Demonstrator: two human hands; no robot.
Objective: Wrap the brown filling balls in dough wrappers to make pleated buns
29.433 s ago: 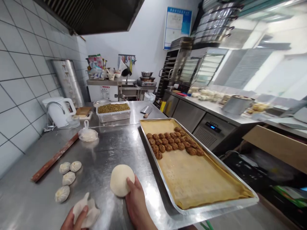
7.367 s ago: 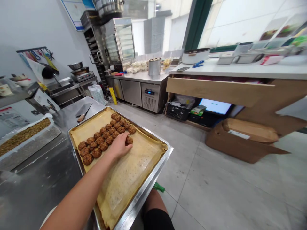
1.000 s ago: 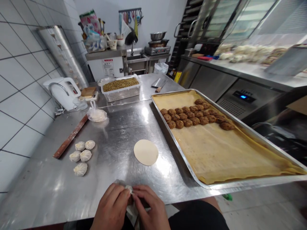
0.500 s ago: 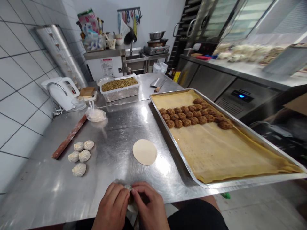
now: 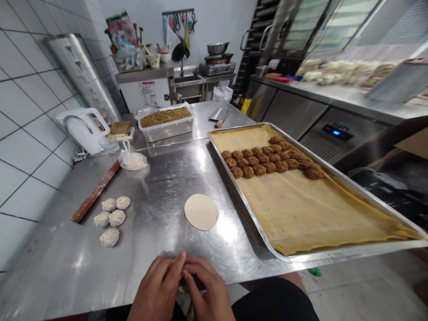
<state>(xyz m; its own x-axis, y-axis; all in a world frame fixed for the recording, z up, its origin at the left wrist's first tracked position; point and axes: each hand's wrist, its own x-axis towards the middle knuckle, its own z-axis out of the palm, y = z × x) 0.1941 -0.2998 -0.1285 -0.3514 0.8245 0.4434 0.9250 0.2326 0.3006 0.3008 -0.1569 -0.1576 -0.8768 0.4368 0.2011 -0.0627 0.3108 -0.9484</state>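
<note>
Head: tray of brown balls

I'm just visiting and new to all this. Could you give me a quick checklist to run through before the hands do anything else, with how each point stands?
1. Left hand and right hand together at the steel table's near edge: ok.
2. State of whatever is between the fingers: cannot tell; the hands hide it.
3. Dough round lying flat, apart from both hands: ok.
4. Five pleated buns clear of the rolling pin: ok.
5. Brown balls all inside the lined tray: ok.
6. Plastic tub covered: not ok; its chopped contents lie exposed.
</note>
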